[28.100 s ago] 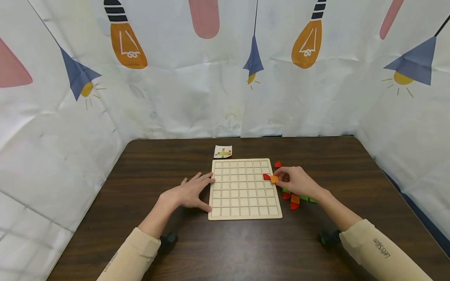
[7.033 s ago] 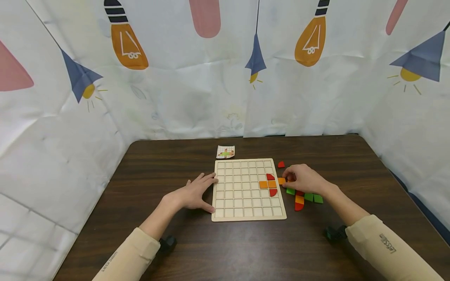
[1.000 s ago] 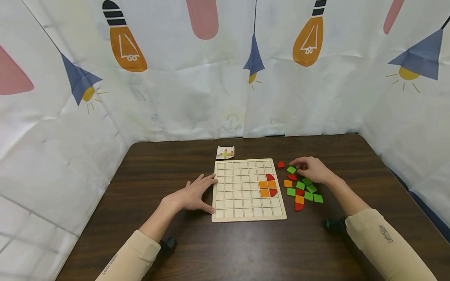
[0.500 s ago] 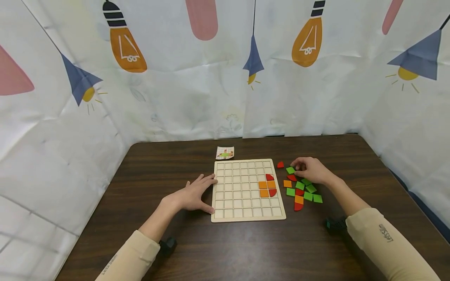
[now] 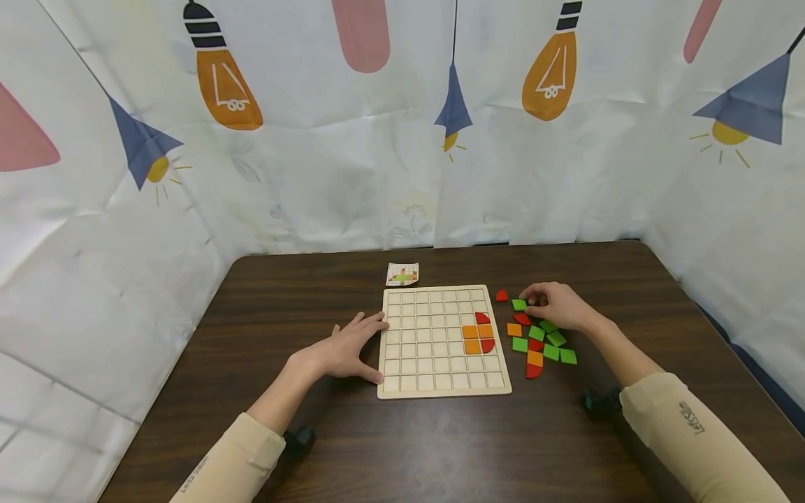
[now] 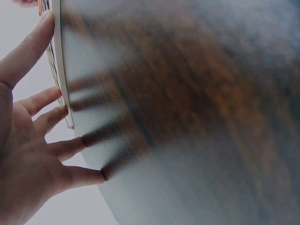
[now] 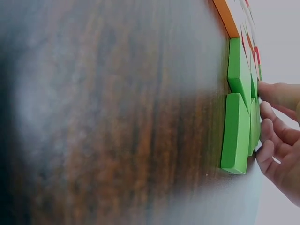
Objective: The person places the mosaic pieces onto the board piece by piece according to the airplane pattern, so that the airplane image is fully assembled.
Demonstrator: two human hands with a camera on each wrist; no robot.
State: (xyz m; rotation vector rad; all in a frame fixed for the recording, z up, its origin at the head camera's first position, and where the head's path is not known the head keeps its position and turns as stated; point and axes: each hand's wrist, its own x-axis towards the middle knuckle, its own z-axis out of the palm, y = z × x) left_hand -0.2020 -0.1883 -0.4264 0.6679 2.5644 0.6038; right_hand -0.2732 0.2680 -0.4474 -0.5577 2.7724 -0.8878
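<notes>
A pale wooden grid board [image 5: 416,363] lies at the middle of the table. My left hand [image 5: 339,348] spreads its straight fingers along the board's left edge; in the left wrist view, the thumb [image 6: 33,47] rests at the rim. On the board's right side sit orange square tiles [image 5: 470,331] and two red quarter-round tiles [image 5: 488,345]. Right of the board my right hand [image 5: 556,304] pinches a green square tile [image 5: 518,305] between thumb and fingers. In the right wrist view, nearer green tiles [image 7: 236,136] hide the fingertips' contact.
Loose green squares [image 5: 568,356], an orange square [image 5: 514,330] and red quarter-rounds [image 5: 534,371] lie right of the board. One red quarter-round [image 5: 501,295] lies apart near the top right corner. A small pattern card [image 5: 402,274] sits behind the board. A patterned cloth [image 5: 352,168] hangs beyond the table.
Since seven seconds ago another orange square has appeared on the board, and my right hand has moved up and right to the green tile. Over the last second little has moved.
</notes>
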